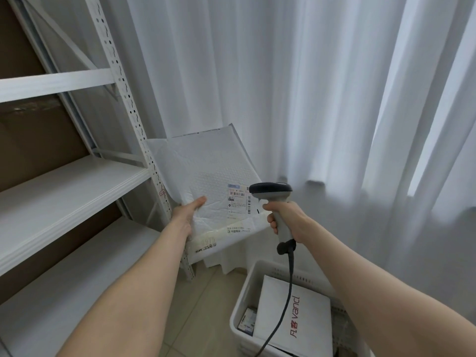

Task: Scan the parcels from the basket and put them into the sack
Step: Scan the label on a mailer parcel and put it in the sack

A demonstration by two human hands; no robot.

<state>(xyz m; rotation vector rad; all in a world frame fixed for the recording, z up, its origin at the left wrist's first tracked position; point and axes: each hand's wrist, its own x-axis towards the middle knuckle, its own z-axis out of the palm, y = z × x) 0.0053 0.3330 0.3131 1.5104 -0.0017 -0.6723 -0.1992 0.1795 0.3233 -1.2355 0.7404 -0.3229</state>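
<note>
My left hand [189,215] holds a white bubble-mailer parcel [203,173] upright by its lower left edge, thumb on its front. A shipping label with barcodes [238,200] sits at the parcel's lower right. My right hand [283,219] grips the handle of a grey corded barcode scanner [270,191], whose dark head points at the label from the right. Below, at the lower right, a white plastic basket [243,300] holds a white parcel with red lettering [296,320] and a small box [247,320]. No sack is in view.
A white metal shelving rack [77,181] with brown board backing fills the left side. White curtains [334,99] hang behind and to the right. The scanner's cable [286,300] drops across the basket. Beige floor tiles [201,305] lie between rack and basket.
</note>
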